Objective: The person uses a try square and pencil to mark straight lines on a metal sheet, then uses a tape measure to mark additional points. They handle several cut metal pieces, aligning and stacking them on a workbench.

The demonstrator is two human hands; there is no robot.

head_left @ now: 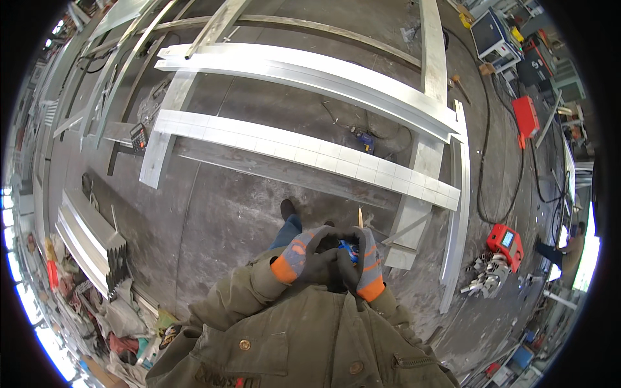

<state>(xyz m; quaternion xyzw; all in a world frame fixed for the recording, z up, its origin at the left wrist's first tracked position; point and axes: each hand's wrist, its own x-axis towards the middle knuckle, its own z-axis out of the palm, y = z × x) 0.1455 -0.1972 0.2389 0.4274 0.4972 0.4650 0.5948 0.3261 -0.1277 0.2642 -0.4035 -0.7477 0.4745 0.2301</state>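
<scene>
Head view, left hand (303,255) and right hand (363,262) clasped around small blue object (350,248), pencil (360,216) upright.

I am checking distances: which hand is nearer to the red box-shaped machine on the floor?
Right. The right hand is on the side toward the red box-shaped machine; the left hand is farther, beyond the right one.

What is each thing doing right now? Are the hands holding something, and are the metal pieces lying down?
Left hand: gloved, closed around a small blue thing.
Right hand: gloved, closed on the same blue thing.
Blue thing: mostly hidden between the gloves.
Pencil: upright, above the right hand.
Long metal bars: lying flat, crossed over each other.
Red box: sitting on the floor.
</scene>
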